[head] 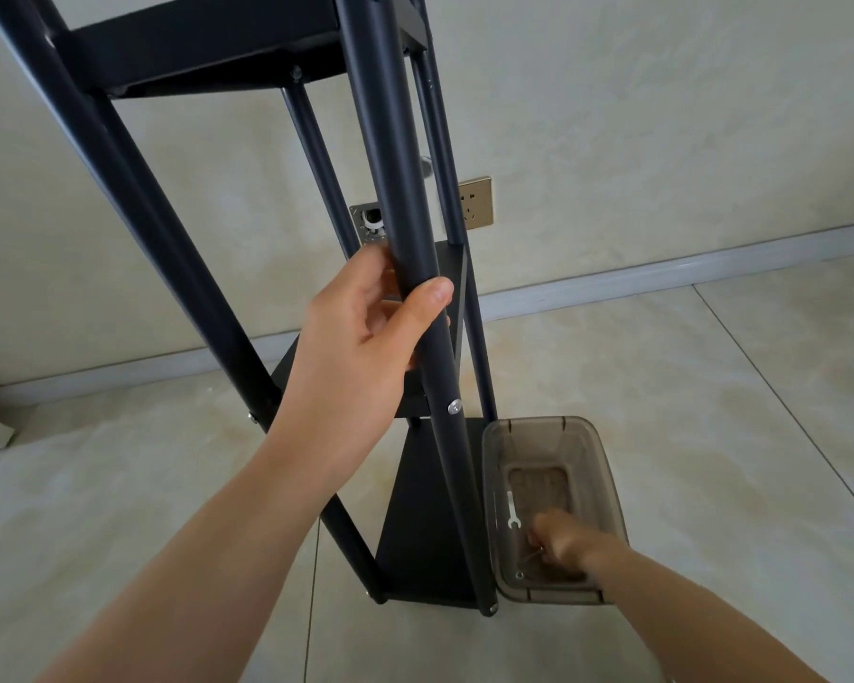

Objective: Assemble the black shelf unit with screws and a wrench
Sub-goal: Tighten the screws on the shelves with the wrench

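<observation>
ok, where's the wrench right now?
Head view, lower right: the wrench lies in the clear plastic bin on the floor, just left of the right hand, beside the shelf unit.

Two bare forearms, left hand point(366, 337) and right hand point(560, 547) ungloved, without sleeves, rings or watch

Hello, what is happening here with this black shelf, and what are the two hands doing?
A person is assembling a black shelf unit that stands on the tiled floor. The left hand grips one upright pole to steady it. The right hand reaches into a clear plastic box beside the shelf base, fingers curled on something small that I cannot identify. A small white wrench lies in the box, untouched.
</observation>
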